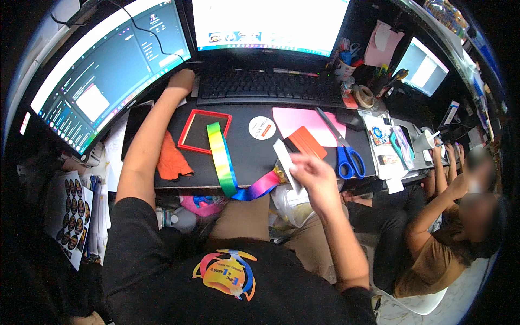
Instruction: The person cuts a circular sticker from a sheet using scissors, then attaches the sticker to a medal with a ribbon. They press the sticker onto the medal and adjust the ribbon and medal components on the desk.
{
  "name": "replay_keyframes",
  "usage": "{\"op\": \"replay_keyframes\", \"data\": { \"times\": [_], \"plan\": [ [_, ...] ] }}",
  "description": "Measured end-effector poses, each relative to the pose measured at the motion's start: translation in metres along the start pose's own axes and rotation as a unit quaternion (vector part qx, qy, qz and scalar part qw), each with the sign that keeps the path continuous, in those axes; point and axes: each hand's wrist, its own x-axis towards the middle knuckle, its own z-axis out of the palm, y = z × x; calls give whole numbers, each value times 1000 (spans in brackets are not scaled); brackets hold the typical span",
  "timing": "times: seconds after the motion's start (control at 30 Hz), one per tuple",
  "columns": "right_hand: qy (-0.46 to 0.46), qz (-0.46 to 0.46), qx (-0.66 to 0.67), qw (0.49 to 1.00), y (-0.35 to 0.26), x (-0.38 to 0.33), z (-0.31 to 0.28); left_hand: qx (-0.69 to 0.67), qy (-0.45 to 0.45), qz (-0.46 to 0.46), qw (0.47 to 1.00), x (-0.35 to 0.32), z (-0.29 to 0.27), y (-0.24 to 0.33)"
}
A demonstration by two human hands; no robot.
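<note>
Three lit screens behind desk; round white label.

Head view: one wide fisheye camera worn on the person's head, looking steeply down and forward over the wearer's own chest and lap onto the table, at close range. Faces the table's far edge, where a keyboard and monitors bend along the upper rim; both forearms enter from the lower edge. Single view, no second view to overlap; a seated person fills the right rim.
</note>
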Motion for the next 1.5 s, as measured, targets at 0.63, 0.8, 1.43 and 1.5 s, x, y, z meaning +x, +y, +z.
{"op": "replay_keyframes", "data": {
  "times": [0.63, 0.8, 1.43, 1.5],
  "plan": [
    [-84, 96, 91, 988, 0, 209, 178, -93, -32, -13, 995, -20, -9, -7],
    [-87, 86, 77, 989, 4, 206, 172, -15, 1, -17, 1000, -19, -7, 5],
    [-91, 93, 104, 986, -16, 201, 164, 37, 41, 6, 998, 9, 15, 11],
    [-86, 87, 108, 987, -18, 203, 165, 52, 58, 5, 997, 11, 17, 12]
  ]
}}
